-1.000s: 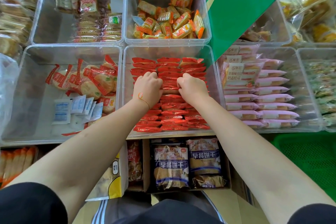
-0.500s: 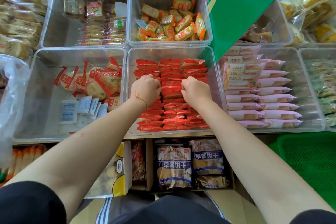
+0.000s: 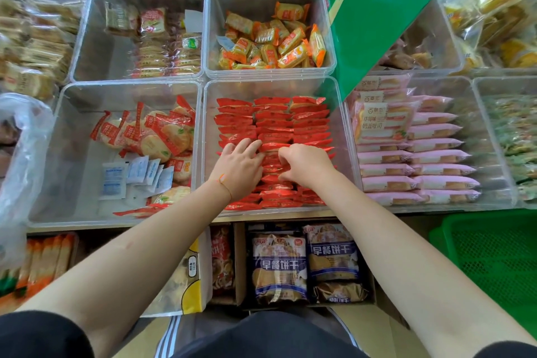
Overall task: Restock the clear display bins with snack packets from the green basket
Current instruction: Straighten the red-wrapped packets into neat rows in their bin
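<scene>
Red packets (image 3: pixel 273 122) under both hands (image 3: pixel 273 166)

One head-worn view looks steeply down and forward from close above the left hand (image 3: pixel 238 168) and right hand (image 3: pixel 308 164), bins (image 3: pixel 203 142) spreading beyond them, a basket (image 3: pixel 441 237) right of the right hand.

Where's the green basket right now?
The green basket sits at the lower right of the head view, below the bin of pink packets and just right of the right arm.
</scene>
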Demonstrator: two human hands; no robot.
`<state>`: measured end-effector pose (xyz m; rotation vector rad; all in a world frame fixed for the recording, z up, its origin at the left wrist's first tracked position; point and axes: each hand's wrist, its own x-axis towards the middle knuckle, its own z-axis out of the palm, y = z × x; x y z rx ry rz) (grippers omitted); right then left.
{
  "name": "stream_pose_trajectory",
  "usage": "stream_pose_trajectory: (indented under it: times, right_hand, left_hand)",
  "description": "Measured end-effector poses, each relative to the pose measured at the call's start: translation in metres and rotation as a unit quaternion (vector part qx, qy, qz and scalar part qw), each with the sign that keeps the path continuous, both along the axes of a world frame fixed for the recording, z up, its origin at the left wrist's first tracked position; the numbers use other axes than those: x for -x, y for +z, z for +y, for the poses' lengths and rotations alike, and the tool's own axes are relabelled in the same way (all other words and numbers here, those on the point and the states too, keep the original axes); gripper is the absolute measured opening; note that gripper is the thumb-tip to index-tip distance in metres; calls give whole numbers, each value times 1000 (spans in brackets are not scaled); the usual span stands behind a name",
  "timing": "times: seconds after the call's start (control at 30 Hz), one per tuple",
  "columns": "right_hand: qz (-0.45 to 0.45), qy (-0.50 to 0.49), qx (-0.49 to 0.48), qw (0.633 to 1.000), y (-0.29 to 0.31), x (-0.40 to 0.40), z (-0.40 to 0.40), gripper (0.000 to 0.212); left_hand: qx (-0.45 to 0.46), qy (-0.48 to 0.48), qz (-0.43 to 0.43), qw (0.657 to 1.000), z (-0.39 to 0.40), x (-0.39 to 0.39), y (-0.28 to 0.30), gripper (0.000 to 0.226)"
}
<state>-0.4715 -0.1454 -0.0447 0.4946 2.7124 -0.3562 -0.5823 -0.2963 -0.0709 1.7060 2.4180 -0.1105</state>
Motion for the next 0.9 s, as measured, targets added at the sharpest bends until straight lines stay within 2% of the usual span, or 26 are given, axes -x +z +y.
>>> stream_pose_trajectory:
  times: [0.13, 0.27, 0.4, 0.53, 0.73, 0.9]
  right_hand:
    - [67, -28, -45, 996, -10, 7, -2, 17]
    - [102, -55, -36, 993, -15, 7, -5, 16]
    - [133, -89, -28, 987, -13, -3, -1, 19]
    - [112, -80, -39, 990, -10, -10, 6, 17]
    - [68, -67, -25, 995, -8, -7, 3, 23]
    - [85, -71, -64, 992, -11, -5, 0, 4]
  left_hand:
    - [-66, 9, -9, 998, -1, -1, 6, 44]
    - [-122, -25, 7, 992, -10, -4, 1, 30]
    - [-153, 65, -22, 986, -6, -3, -5, 25]
    - [-111, 114, -47, 986, 13, -3, 0, 22]
    - [-29, 117, -31, 992, 23, 2, 9, 23]
    - [-25, 96, -20, 995, 28, 5, 14, 19]
